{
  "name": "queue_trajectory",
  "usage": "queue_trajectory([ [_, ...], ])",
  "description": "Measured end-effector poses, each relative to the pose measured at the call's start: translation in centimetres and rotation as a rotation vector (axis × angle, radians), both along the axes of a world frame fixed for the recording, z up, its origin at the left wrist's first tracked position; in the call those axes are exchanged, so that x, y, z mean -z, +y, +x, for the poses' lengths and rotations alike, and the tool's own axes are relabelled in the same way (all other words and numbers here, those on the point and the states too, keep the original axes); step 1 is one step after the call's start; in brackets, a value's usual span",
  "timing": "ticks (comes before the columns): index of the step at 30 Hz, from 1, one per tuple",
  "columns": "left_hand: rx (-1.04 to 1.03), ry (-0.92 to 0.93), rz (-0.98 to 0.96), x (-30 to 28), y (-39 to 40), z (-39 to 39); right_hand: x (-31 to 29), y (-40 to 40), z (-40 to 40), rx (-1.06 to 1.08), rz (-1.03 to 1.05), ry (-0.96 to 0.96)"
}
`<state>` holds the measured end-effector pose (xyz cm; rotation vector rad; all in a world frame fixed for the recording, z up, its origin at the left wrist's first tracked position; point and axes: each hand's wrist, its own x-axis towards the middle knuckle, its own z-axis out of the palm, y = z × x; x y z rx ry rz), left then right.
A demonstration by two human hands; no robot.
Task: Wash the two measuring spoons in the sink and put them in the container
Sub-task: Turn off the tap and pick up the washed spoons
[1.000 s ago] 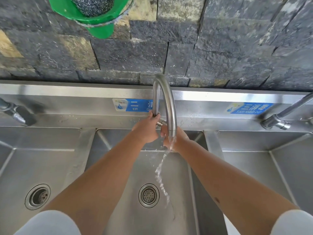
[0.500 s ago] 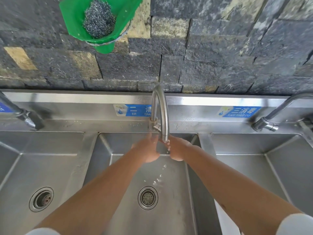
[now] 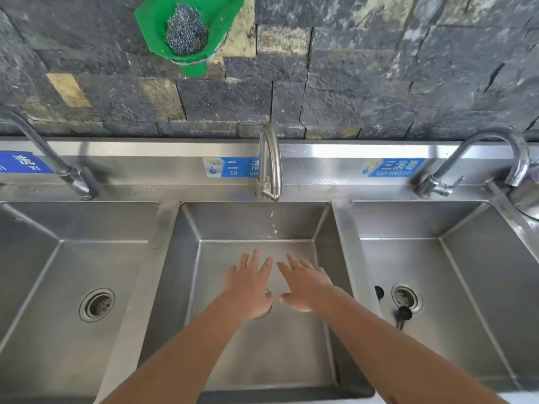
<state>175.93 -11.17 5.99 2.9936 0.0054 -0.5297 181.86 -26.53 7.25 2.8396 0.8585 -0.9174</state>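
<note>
My left hand (image 3: 248, 282) and my right hand (image 3: 306, 284) hover side by side over the middle sink basin (image 3: 256, 223), palms down, fingers spread, holding nothing. The middle faucet (image 3: 269, 161) lets only a few drops fall in front of my fingertips. Two small black round-headed utensils (image 3: 404, 312), which look like the measuring spoons, lie in the right basin (image 3: 466, 287) beside its drain (image 3: 407, 297), well to the right of my right hand.
A left basin (image 3: 43, 272) with a drain and its own faucet (image 3: 58, 167) sits beside the middle one. The right faucet (image 3: 472, 153) arches over a shiny metal vessel (image 3: 525, 196) at the right edge. A green holder with steel wool (image 3: 185, 30) hangs on the stone wall.
Both hands left the faucet base and dropped back and down into the middle basin, opening flat. The water stream has dwindled to drops. The view widened, showing the right basin.
</note>
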Motion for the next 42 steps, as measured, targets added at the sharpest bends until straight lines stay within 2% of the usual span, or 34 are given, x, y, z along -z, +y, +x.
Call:
queue_trajectory([
  [8,-0.032,0.051,-0.007,0.3,-0.6,-4.4,1.0,-2.3,-5.2,0.134,-0.032,0.04],
  [19,0.01,0.094,-0.016,0.0,-4.9,-2.8,1.7,-8.1,-5.5,0.265,0.056,0.034],
  [23,0.018,0.102,-0.074,0.2,-9.8,-0.8,2.0,-12.6,-4.3,0.404,0.192,0.044],
  [28,0.155,0.052,-0.114,0.4,-18.3,2.6,2.8,-20.4,-1.9,0.538,0.279,0.036],
  [33,0.193,0.066,-0.186,1.0,-26.8,6.4,4.1,-28.2,0.6,0.63,0.137,0.077],
  [38,0.215,0.145,-0.281,4.4,-33.9,9.0,7.0,-33.9,3.2,0.751,0.031,0.137],
  [42,0.065,0.326,-0.347,9.8,-37.4,10.6,11.6,-36.4,4.9,0.847,-0.006,0.222],
])
